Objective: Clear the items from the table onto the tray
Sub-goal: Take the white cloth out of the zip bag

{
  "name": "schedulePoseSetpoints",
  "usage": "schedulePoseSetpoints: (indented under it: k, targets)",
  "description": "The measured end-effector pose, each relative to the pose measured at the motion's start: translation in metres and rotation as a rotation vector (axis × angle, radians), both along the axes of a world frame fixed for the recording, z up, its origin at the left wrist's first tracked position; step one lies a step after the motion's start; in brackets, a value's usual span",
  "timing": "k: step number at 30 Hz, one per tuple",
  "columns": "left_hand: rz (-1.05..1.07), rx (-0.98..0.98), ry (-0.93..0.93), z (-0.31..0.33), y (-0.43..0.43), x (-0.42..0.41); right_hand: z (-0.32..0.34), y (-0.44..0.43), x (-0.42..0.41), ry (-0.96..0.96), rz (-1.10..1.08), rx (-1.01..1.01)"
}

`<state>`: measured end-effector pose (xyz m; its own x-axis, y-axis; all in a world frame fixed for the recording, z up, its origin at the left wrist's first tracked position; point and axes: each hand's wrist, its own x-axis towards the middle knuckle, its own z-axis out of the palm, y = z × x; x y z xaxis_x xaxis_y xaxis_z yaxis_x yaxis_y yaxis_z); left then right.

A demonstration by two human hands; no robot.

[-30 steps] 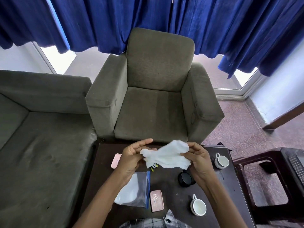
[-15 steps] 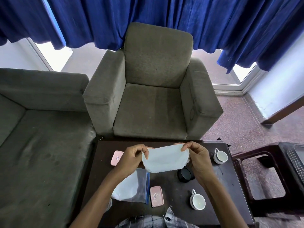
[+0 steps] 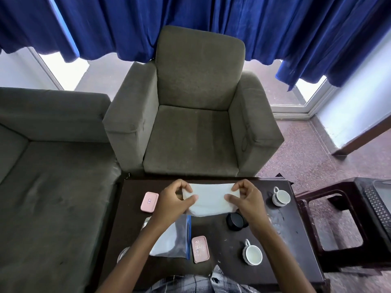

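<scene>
Left hand [image 3: 175,199]: is pinching the left end of the white cloth [image 3: 211,203] with thumb and fingers.
Right hand [image 3: 247,199]: is pinching the right end the same way.
White cloth: is hanging stretched between the two hands, just above the table [image 3: 215,233]. Its long side is running from one hand to the other.
Below the grip: the zip bag [image 3: 171,240] is lying under the left wrist, and the black round lid [image 3: 236,222] is sitting under the right wrist.
Beside the grip: one cup [image 3: 281,196] is standing just right of the right hand.
Tray: I cannot tell for sure. The dark mesh thing [image 3: 378,204] far off to the right may be it.
Nearer hand: the right hand is sitting closer to that side, so it is likely the one to carry the cloth over.
</scene>
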<state>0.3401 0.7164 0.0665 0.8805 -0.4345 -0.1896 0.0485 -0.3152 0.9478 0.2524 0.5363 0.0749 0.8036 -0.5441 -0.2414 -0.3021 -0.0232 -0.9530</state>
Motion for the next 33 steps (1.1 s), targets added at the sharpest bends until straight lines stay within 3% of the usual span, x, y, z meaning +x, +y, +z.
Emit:
schedulePoseSetpoints:
  k: [5, 10, 18, 22, 26, 33]
  targets:
    - [0.021, -0.152, 0.21, -0.005, -0.014, -0.003, -0.006, -0.017, -0.01, 0.027, -0.133, 0.334]
    - [0.065, -0.095, 0.418, -0.021, -0.047, -0.005, -0.021, -0.051, -0.027, 0.167, -0.198, 0.515]
    - [0.071, 0.133, 0.589, -0.069, -0.116, -0.025, -0.079, -0.14, -0.042, 0.332, -0.372, 0.356]
    - [-0.003, 0.217, 0.656, -0.085, -0.112, -0.045, -0.138, -0.164, -0.042, 0.512, -0.37, 0.19]
    - [0.053, 0.302, 0.672, -0.104, -0.097, -0.054, -0.223, -0.174, -0.036, 0.668, -0.335, 0.054]
    - [0.105, 0.359, 0.642, -0.106, -0.08, -0.054, -0.192, -0.145, -0.01, 0.814, -0.203, -0.149]
